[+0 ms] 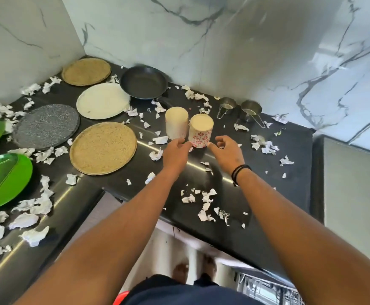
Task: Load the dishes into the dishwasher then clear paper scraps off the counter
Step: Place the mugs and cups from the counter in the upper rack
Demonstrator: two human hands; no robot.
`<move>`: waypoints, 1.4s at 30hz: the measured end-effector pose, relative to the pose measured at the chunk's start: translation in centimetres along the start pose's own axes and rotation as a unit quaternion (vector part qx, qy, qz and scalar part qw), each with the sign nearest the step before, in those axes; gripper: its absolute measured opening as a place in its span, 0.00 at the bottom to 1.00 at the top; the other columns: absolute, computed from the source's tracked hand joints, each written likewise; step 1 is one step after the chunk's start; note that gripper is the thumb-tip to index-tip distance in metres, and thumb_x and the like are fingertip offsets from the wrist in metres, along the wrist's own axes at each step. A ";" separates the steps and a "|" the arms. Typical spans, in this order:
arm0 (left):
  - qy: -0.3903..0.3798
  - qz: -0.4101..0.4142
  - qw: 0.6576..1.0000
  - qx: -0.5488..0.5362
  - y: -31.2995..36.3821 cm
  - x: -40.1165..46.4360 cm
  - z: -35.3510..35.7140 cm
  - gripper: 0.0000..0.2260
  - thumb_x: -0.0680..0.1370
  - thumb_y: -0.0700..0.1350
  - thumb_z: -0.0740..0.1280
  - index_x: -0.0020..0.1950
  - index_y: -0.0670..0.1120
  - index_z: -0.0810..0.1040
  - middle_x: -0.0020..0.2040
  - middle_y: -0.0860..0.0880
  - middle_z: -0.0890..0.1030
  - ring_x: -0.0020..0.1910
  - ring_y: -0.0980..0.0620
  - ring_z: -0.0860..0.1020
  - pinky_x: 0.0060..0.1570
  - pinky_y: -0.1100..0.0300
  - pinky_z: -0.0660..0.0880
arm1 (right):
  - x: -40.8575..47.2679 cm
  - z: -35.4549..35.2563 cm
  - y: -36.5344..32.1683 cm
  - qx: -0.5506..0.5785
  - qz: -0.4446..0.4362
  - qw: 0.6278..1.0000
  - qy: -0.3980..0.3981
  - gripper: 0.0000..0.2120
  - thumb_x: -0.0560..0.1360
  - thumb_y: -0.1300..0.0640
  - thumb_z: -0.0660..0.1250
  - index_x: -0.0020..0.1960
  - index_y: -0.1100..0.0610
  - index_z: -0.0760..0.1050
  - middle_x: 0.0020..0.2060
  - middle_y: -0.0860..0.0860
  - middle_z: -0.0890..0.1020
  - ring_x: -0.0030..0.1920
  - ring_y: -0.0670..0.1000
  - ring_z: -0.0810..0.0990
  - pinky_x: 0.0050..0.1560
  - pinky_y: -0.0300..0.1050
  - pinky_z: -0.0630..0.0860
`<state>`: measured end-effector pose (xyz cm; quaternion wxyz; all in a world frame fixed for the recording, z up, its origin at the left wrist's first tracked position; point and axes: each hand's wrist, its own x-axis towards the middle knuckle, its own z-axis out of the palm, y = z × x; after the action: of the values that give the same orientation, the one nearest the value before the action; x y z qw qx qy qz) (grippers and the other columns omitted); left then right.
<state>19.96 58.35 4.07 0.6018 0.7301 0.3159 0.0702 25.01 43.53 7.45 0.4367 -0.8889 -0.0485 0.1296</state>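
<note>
Two white cups with red flower print stand upside down side by side on the black counter [267,172], the left cup [176,124] and the right cup [200,133]. My left hand [176,154] reaches to the foot of the left cup, its fingertips at the gap between the cups. My right hand [227,150] is just right of the right cup, fingers loosely curled, index tip near the cup's base. Neither hand grips anything. Torn paper scraps [206,201] lie all over the counter. A corner of the dishwasher rack [270,289] shows at the bottom right.
Left of the cups lie two woven mats [103,148] [86,71], a white plate [102,100], a grey plate [46,126] and green leaf-shaped plates [2,181]. A black pan [144,82] and two steel measuring cups [228,105] [251,110] sit by the marble wall.
</note>
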 end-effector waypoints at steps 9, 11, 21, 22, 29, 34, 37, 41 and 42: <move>0.045 -0.038 0.996 -0.060 1.7 2.6 3.1 0.17 0.81 0.56 0.66 0.56 0.43 0.84 0.52 0.47 0.85 0.53 0.48 0.81 0.54 0.53 0.76 | 5.3 -0.1 0.0 0.007 0.009 1.000 -0.025 0.32 0.79 0.41 0.65 0.76 0.57 0.64 0.71 0.53 0.73 0.69 0.53 0.72 0.69 0.50 0.69; 0.051 -0.047 0.996 -0.055 2.1 3.0 3.6 0.19 0.80 0.58 0.65 0.58 0.44 0.84 0.53 0.47 0.85 0.54 0.47 0.81 0.58 0.51 0.77 | 6.3 0.1 0.2 0.016 0.017 0.999 -0.033 0.36 0.78 0.38 0.64 0.78 0.56 0.62 0.74 0.53 0.69 0.73 0.54 0.69 0.72 0.52 0.67; 0.059 -0.043 0.997 -0.038 2.2 3.7 4.6 0.19 0.81 0.59 0.63 0.55 0.46 0.85 0.48 0.50 0.84 0.52 0.50 0.81 0.57 0.50 0.77 | 8.2 0.8 -0.4 0.028 0.005 0.994 -0.105 0.27 0.71 0.43 0.72 0.67 0.50 0.74 0.59 0.49 0.81 0.61 0.51 0.78 0.63 0.50 0.75; 0.065 -0.040 0.997 -0.032 2.2 3.6 4.7 0.20 0.82 0.58 0.63 0.53 0.43 0.85 0.46 0.50 0.83 0.49 0.51 0.80 0.53 0.53 0.76 | 8.2 0.7 -0.3 0.033 0.002 0.994 -0.104 0.25 0.70 0.46 0.73 0.66 0.50 0.75 0.57 0.48 0.82 0.59 0.50 0.79 0.60 0.46 0.75; 0.091 0.017 0.996 0.012 2.6 1.9 5.9 0.17 0.84 0.52 0.60 0.45 0.45 0.82 0.45 0.47 0.82 0.48 0.47 0.78 0.49 0.52 0.73 | 8.3 -0.9 -0.5 -0.001 -0.052 0.997 -0.053 0.31 0.69 0.57 0.75 0.71 0.51 0.73 0.63 0.49 0.80 0.64 0.50 0.77 0.62 0.43 0.73; 0.097 0.083 0.992 -0.015 4.1 1.0 6.2 0.15 0.84 0.53 0.60 0.60 0.47 0.82 0.49 0.53 0.82 0.51 0.56 0.79 0.56 0.53 0.76 | 7.3 -1.8 -0.3 0.041 -0.096 0.994 -0.020 0.32 0.71 0.50 0.76 0.72 0.52 0.72 0.64 0.49 0.79 0.64 0.47 0.74 0.66 0.48 0.73; 0.078 0.106 0.991 -0.021 4.7 0.7 6.5 0.17 0.83 0.56 0.61 0.64 0.47 0.81 0.48 0.57 0.80 0.50 0.61 0.78 0.55 0.57 0.75 | 6.3 -2.1 -0.3 0.073 -0.098 0.992 0.014 0.31 0.72 0.47 0.75 0.72 0.52 0.71 0.64 0.50 0.77 0.64 0.48 0.74 0.66 0.53 0.74; 0.055 0.145 0.987 -0.030 5.0 -0.2 7.5 0.21 0.81 0.59 0.62 0.66 0.47 0.80 0.47 0.54 0.82 0.50 0.59 0.80 0.56 0.54 0.78 | 4.6 -3.1 0.0 0.102 -0.102 0.988 0.060 0.30 0.73 0.53 0.75 0.72 0.53 0.70 0.57 0.47 0.71 0.63 0.49 0.71 0.68 0.52 0.72; 0.044 0.157 0.986 -0.040 5.1 -0.6 7.8 0.18 0.83 0.55 0.63 0.65 0.45 0.81 0.44 0.57 0.81 0.47 0.63 0.79 0.53 0.57 0.78 | 4.1 -3.5 0.1 0.102 -0.098 0.988 0.069 0.30 0.73 0.53 0.75 0.72 0.53 0.70 0.57 0.46 0.71 0.64 0.50 0.72 0.68 0.53 0.73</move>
<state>25.17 51.13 6.84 0.5975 0.7421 0.2209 0.2086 29.94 41.63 8.61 0.5380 -0.8375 -0.0917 0.0287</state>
